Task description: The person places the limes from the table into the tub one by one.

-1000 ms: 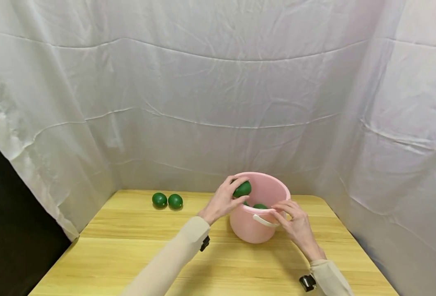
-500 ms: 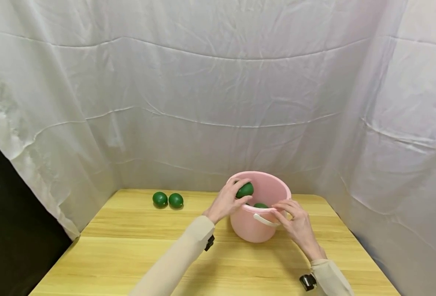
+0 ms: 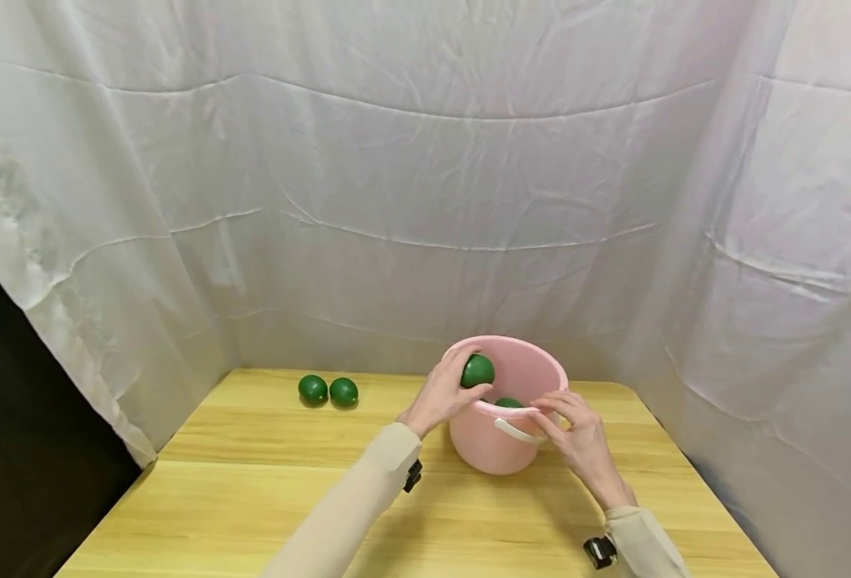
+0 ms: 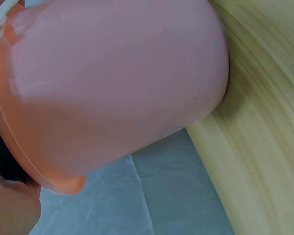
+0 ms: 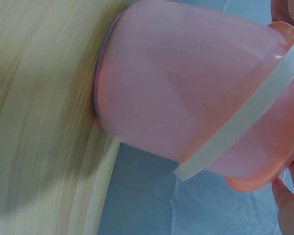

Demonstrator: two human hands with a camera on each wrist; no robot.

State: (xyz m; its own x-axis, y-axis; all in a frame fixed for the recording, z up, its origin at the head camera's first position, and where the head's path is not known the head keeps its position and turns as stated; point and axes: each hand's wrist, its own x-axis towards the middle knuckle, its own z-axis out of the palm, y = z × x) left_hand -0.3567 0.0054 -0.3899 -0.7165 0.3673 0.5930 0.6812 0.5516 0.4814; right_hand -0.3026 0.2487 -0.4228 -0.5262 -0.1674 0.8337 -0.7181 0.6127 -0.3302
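Observation:
A pink bucket (image 3: 494, 445) stands upright on the wooden table, its white handle (image 3: 518, 432) hanging down the near side. My left hand (image 3: 440, 393) grips a dark green avocado (image 3: 478, 370) at the bucket's left rim, the fruit just inside the mouth. Part of that avocado (image 4: 4, 155) also shows past the rim in the left wrist view. Deeper in the bucket lies another avocado (image 3: 508, 402), partly hidden by the near wall. At the right front, my right hand (image 3: 583, 440) pinches the rim between thumb and fingers.
Two more avocados, one on the left (image 3: 313, 389) and one on the right (image 3: 344, 392), sit side by side at the table's back left. A pale curtain (image 3: 411, 281) hangs behind the table (image 3: 252, 498) and along its sides.
My left hand has shifted slightly right with the avocado, over the bucket's mouth, and the avocado has turned a little in the fingers. My right hand stays on the rim.

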